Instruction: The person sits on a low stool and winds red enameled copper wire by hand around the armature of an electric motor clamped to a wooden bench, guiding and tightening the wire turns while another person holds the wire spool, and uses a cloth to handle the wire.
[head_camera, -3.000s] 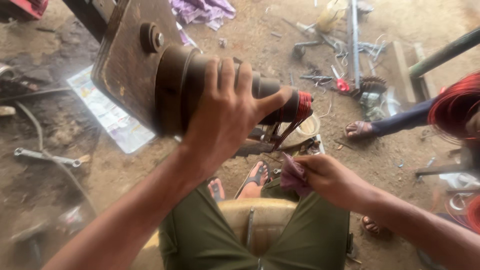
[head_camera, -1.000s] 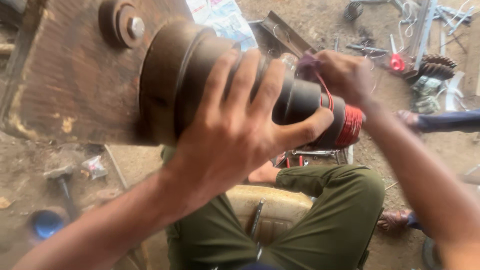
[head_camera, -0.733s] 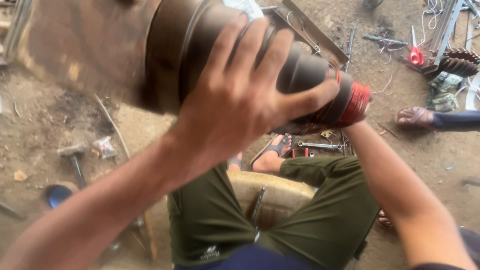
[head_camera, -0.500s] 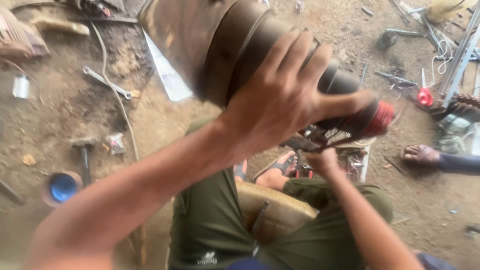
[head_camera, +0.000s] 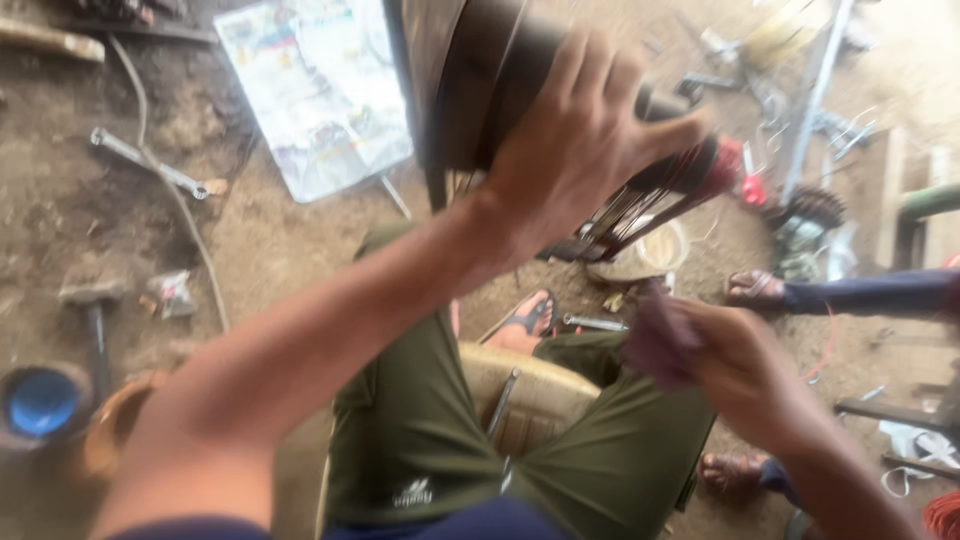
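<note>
You are looking down at a dirt floor (head_camera: 290, 260) strewn with tools, seated on a tan plastic chair (head_camera: 540, 385) with your olive-green trousers (head_camera: 420, 440) filling the lower middle of the view. The biggest thing in front of you is a dark, rusty metal cylinder part (head_camera: 520, 90) with a flat plate at its left end and a red band (head_camera: 727, 165) at its narrow right end; it is raised above your knees, tilted down toward the right. Your left hand (head_camera: 590, 140) is spread over the top of that cylinder, fingers wrapped across it and thumb reaching toward the red end. Your right hand (head_camera: 740, 365) is lower, to the right of your knee and well apart from the cylinder, closed around a dull purple rag (head_camera: 660, 340). The picture is blurred, so finer detail of the grip is hard to tell.

A sheet of printed paper (head_camera: 320, 90) lies on the floor to the upper left. Near it rests a long spanner (head_camera: 150, 165), and below that a hammer (head_camera: 90, 300). A blue round lid (head_camera: 40, 402) sits at the lower left. Another person's sandalled foot (head_camera: 760, 288) shows at the right.
</note>
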